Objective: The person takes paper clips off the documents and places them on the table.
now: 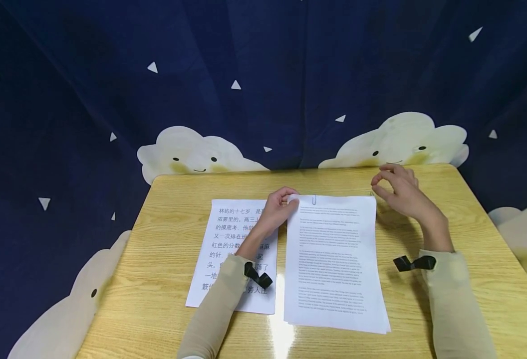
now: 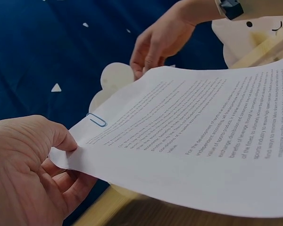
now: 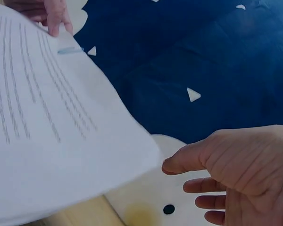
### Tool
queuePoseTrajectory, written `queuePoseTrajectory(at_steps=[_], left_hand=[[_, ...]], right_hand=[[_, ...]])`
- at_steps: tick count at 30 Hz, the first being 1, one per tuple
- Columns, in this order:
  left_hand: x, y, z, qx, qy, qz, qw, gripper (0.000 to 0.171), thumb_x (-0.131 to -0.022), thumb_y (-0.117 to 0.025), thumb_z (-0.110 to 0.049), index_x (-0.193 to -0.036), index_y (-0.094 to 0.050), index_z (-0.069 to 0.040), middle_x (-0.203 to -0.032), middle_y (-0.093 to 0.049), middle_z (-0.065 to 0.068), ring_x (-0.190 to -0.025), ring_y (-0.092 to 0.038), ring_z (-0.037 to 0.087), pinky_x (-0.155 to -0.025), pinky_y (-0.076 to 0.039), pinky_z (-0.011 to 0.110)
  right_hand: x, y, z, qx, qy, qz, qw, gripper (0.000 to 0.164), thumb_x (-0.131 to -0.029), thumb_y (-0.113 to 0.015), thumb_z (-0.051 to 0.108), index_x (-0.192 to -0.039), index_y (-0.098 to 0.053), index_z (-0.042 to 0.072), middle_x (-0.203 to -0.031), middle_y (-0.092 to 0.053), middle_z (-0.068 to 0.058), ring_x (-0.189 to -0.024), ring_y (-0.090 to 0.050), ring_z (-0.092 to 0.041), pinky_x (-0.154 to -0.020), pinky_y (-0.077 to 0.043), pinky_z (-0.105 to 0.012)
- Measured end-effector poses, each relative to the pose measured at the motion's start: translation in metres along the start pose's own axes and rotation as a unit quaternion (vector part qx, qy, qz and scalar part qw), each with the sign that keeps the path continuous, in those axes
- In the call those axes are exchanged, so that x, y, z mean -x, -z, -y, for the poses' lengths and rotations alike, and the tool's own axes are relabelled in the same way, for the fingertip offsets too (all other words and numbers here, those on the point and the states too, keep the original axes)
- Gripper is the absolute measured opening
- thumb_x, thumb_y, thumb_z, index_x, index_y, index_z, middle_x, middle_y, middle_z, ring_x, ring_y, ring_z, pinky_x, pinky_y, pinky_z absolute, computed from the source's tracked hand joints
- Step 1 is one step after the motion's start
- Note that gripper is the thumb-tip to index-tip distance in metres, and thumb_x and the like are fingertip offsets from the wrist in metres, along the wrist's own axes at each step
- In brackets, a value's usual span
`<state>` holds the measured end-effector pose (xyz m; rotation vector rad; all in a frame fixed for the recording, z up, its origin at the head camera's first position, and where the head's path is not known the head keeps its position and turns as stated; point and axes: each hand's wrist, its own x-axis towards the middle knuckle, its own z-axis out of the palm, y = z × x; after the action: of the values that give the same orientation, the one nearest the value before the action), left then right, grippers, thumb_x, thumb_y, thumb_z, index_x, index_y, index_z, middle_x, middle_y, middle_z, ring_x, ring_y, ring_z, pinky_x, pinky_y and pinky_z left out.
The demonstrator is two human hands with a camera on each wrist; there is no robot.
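A stack of printed sheets (image 1: 331,269) is raised at its top edge over the table. My left hand (image 1: 278,209) pinches its top left corner, thumb on the upper face and fingers underneath, as the left wrist view shows. A blue paper clip (image 2: 96,120) sits on the top edge, near that thumb. Just off the top right corner is my right hand (image 1: 398,189), thumb and fingers loosely bent. In the right wrist view a gap shows between its thumb (image 3: 179,161) and the fingers, with nothing held. Under my left forearm lies a sheet with large Chinese print (image 1: 227,234).
The wooden table (image 1: 155,239) reaches back to a dark blue curtain (image 1: 263,99) with white triangles and clouds. Black bows or straps (image 1: 413,263) are on both wrists, at the ends of light sleeves (image 1: 452,304).
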<state>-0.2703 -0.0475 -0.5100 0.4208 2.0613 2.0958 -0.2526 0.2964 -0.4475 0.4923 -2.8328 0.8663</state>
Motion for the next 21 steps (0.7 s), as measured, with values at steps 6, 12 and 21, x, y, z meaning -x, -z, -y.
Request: queuePoseTrajectory(at_steps=[6, 12, 21], left_hand=[[0.001, -0.003, 0.0, -0.009, -0.003, 0.009, 0.9999, 0.021, -0.102, -0.061, -0.001, -0.121, -0.066, 0.006, -0.09, -0.067, 0.012, -0.062, -0.056, 0.012, -0.057, -0.047, 0.022], [0.002, -0.005, 0.001, -0.007, -0.005, 0.02, 0.9998, 0.019, -0.102, -0.06, -0.001, -0.119, -0.066, 0.004, -0.098, -0.071, 0.021, -0.062, -0.061, 0.01, -0.058, -0.05, 0.022], [0.005, -0.012, -0.002, 0.002, -0.011, 0.036, 0.9993, 0.018, -0.102, -0.059, 0.001, -0.118, -0.065, 0.005, -0.092, -0.07, 0.013, -0.064, -0.067, 0.012, -0.058, -0.053, 0.025]], right_hand=[[-0.001, -0.001, 0.019, -0.008, 0.019, -0.01, 1.0, 0.007, -0.102, -0.064, 0.009, -0.104, -0.066, 0.003, -0.147, -0.044, -0.034, -0.14, -0.026, -0.056, -0.106, -0.014, -0.074], [-0.003, -0.006, 0.035, -0.011, 0.027, -0.003, 1.0, 0.005, -0.102, -0.064, 0.01, -0.104, -0.067, 0.005, -0.146, -0.044, -0.033, -0.139, -0.025, -0.056, -0.105, -0.016, -0.073], [-0.005, -0.019, 0.049, -0.014, 0.062, 0.009, 0.998, 0.004, -0.102, -0.065, 0.008, -0.104, -0.067, 0.007, -0.144, -0.048, -0.031, -0.134, -0.03, -0.054, -0.099, -0.023, -0.067]])
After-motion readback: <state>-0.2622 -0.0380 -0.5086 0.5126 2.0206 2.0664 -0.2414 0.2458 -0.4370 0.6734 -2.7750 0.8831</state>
